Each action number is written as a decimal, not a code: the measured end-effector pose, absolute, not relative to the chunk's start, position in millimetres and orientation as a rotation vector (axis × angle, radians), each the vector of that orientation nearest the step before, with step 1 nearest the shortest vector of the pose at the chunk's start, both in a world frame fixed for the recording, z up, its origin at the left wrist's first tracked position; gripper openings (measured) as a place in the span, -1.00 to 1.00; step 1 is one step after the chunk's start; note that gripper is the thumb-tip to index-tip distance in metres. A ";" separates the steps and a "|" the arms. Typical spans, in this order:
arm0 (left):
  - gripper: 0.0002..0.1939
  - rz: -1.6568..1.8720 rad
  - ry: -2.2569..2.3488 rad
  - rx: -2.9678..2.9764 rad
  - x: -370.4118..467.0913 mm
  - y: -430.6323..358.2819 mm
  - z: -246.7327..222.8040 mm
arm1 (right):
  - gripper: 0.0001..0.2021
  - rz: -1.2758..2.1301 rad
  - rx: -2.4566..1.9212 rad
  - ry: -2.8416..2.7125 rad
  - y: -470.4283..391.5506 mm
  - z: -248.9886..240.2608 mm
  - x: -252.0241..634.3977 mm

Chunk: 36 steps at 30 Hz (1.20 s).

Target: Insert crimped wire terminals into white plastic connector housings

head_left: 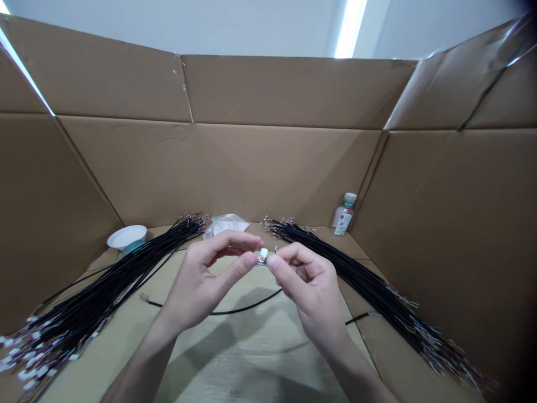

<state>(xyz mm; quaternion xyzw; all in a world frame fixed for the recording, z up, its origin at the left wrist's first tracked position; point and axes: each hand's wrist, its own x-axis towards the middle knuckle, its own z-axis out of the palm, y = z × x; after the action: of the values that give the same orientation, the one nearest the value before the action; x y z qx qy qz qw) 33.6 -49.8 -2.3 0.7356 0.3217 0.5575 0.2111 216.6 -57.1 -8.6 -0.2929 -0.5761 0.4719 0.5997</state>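
Note:
A small white plastic connector (263,255) is at the fingertips of my left hand (210,274), between its thumb and fingers, with small shiny parts along its lower side. My right hand (310,285) is closed in a pinch right beside the connector. A tiny thin piece sticks up by the right fingertips, too small to make out. Below both hands a single black cable (247,307) lies on the cardboard surface (235,358), partly hidden by my hands. Loose wire ends show at both its left and right tips.
To the left lies a thick bundle of black cables (138,274) with white connectors at the near end. Another bundle of black cables (356,274) lies to the right. Farther back are a white bowl (127,237), a clear plastic bag (229,224) and a bottle (344,215). Tall cardboard walls (285,173) surround the surface.

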 end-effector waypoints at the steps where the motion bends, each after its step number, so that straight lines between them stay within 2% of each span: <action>1: -0.89 1.545 0.860 2.005 37.1 -49.7 -2.4 | -0.75 1.090 -0.674 -1.336 -57.3 -8.5 216.5; 4: -0.94 1.591 0.798 1.902 46.3 -47.7 -5.1 | -0.78 1.074 -0.656 -1.330 -56.8 -9.0 216.8; 11: -0.91 1.685 0.729 1.803 51.6 -44.9 -9.1 | -0.84 1.149 -0.594 -1.222 -53.4 -14.5 215.0; 17: -0.98 1.609 0.694 1.659 53.8 -41.8 -12.7 | -0.85 1.136 -0.545 -1.225 -53.0 -17.5 214.6; 22: -0.81 1.581 0.742 1.713 51.7 -33.5 -13.5 | -0.84 1.106 -0.573 -1.231 -50.8 -16.1 219.5; 25: -0.68 1.449 0.938 1.921 48.1 -13.7 -20.3 | -0.88 1.010 -0.590 -1.199 -47.7 -13.3 228.7; 27: -0.63 1.185 1.068 2.053 49.7 5.1 -34.9 | -0.90 0.919 -0.600 -1.161 -46.2 -10.3 236.5; 30: -0.67 0.926 1.122 2.107 65.6 29.9 -76.1 | -0.91 0.801 -0.609 -1.129 -45.5 -4.9 247.0; 36: -0.71 0.816 1.222 2.155 122.8 35.4 -174.7 | -0.92 0.716 -0.591 -1.094 -48.0 2.5 257.9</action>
<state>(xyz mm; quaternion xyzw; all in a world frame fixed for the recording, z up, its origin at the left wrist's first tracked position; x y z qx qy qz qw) 122.8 35.4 -174.7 0.7970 0.4519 0.3017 0.2636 257.9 -48.0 2.5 -0.2710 -0.5011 0.3279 0.7536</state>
